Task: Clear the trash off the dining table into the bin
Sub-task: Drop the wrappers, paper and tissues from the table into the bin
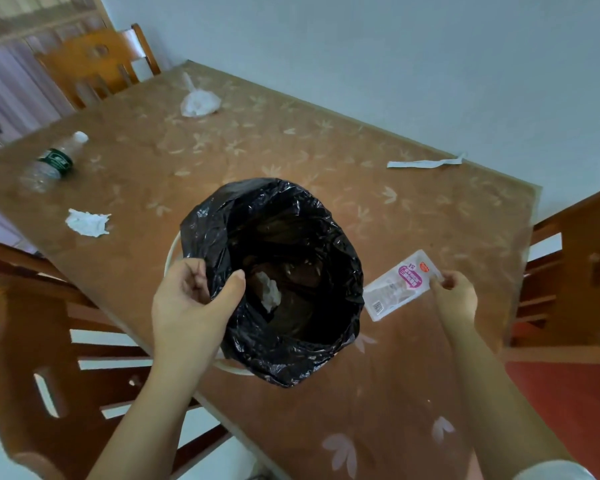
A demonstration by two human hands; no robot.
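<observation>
Pale blue-grey wall (395, 46), wooden chairs (97, 64) around, red floor (568, 393), curtained window (11, 81) far left.

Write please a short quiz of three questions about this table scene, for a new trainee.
1. True or false: the right hand pinches a flat packet beside the bin.
2. What does the left hand grip?
A. the plastic bottle
B. the rim of the black bin bag
C. a chair back
3. Fill in: inside the bag there lies already one crumpled white ____.

Key:
1. True.
2. B. The bottle lies untouched on its side at the far left of the table.
3. Tissue. A second one lies on the table, left of the bin.
</observation>
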